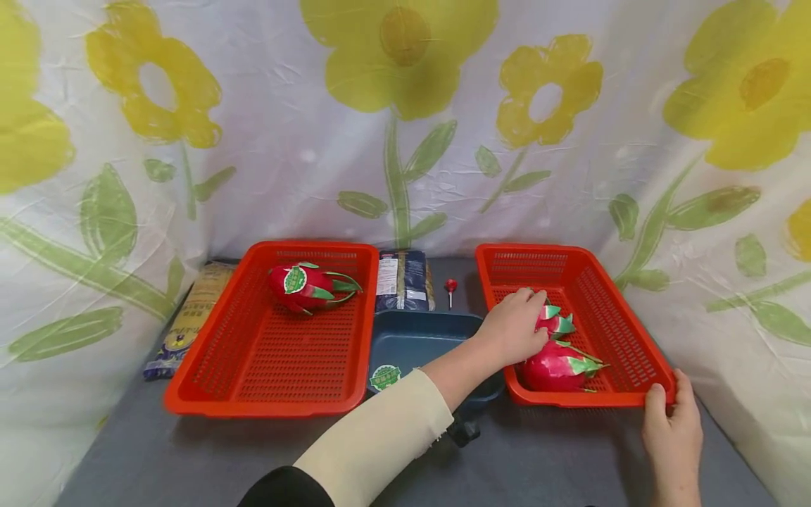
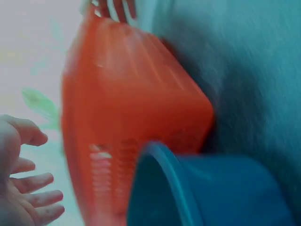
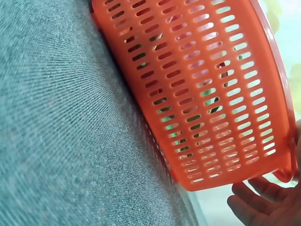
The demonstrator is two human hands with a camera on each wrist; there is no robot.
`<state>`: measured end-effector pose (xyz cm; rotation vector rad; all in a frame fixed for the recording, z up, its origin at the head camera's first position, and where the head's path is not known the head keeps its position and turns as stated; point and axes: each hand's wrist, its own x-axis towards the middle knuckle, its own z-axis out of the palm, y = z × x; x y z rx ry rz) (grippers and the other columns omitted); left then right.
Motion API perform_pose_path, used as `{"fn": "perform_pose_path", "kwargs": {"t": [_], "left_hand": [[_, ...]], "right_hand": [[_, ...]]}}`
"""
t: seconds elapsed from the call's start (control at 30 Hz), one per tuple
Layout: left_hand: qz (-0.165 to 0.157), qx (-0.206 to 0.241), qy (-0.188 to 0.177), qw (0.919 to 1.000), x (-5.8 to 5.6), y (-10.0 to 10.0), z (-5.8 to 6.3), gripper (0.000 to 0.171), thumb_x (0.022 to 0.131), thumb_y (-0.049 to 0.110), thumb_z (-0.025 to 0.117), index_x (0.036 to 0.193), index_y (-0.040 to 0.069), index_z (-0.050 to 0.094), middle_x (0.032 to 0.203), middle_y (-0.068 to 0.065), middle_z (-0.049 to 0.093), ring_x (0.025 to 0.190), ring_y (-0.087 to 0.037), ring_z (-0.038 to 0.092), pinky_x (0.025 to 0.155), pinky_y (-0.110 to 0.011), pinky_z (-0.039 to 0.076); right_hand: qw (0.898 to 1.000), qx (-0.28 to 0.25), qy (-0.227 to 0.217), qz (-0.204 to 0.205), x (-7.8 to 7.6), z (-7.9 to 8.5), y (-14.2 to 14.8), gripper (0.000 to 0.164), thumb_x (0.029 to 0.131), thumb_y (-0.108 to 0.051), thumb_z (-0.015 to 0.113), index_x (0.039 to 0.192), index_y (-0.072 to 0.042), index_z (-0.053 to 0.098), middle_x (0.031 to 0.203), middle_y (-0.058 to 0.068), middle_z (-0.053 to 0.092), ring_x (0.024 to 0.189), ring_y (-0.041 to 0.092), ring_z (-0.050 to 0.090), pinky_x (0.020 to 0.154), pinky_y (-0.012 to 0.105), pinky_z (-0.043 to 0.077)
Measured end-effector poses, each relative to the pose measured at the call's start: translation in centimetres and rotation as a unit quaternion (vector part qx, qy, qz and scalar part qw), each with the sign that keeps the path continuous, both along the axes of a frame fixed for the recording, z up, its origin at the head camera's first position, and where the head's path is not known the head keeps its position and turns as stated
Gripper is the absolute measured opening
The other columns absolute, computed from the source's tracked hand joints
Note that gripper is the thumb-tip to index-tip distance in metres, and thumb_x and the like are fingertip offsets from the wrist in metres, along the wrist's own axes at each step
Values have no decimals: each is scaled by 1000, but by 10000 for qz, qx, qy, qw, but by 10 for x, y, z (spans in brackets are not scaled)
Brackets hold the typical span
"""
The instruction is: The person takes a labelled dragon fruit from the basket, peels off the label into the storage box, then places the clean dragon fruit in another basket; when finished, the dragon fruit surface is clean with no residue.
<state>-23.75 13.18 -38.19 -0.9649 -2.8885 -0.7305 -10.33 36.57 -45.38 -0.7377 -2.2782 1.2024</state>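
Note:
My left hand (image 1: 516, 327) reaches over the right red plastic basket (image 1: 633, 338), beside two pink dragon fruits. The front dragon fruit (image 1: 554, 366) lies against the basket's near left corner; the rear dragon fruit (image 1: 554, 321) is partly hidden by that hand. In the left wrist view, the left hand (image 2: 26, 176) has spread, slightly bent fingers with nothing between them. My right hand (image 1: 674, 429) grips the basket's near right corner, its thumb at the rim. The right wrist view has its fingers (image 3: 256, 200) under that corner.
Left of centre stands another red basket (image 1: 272, 406) holding a stickered dragon fruit (image 1: 294, 285). Between the baskets lie a dark blue pan (image 1: 412, 341), a dark packet (image 1: 405, 282) and a red lollipop (image 1: 450, 285). A yellow bag (image 1: 190, 317) leans at far left near the flowered curtain (image 1: 266, 169).

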Motion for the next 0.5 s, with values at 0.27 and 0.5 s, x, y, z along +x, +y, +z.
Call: {"fn": "perform_pose_path", "kwargs": {"t": [0.27,0.5], "left_hand": [[-454,1492,668,9855,34,-23,24,62,94,28,73,150,15,51,137,1,58,121,-7,56,89,-15,50],[-665,2414,1180,9609,61,-57,36,58,91,22,75,145,12,55,136,-1,60,123,-9,55,92,-16,49]], "right_hand": [[9999,-13,-107,23,0,-1,1,62,106,-25,37,164,-8,22,156,29,38,132,44,41,119,54,25],[9999,-30,-96,4,0,0,2,61,106,-25,37,163,-8,24,155,29,39,132,43,41,119,53,25]]}}
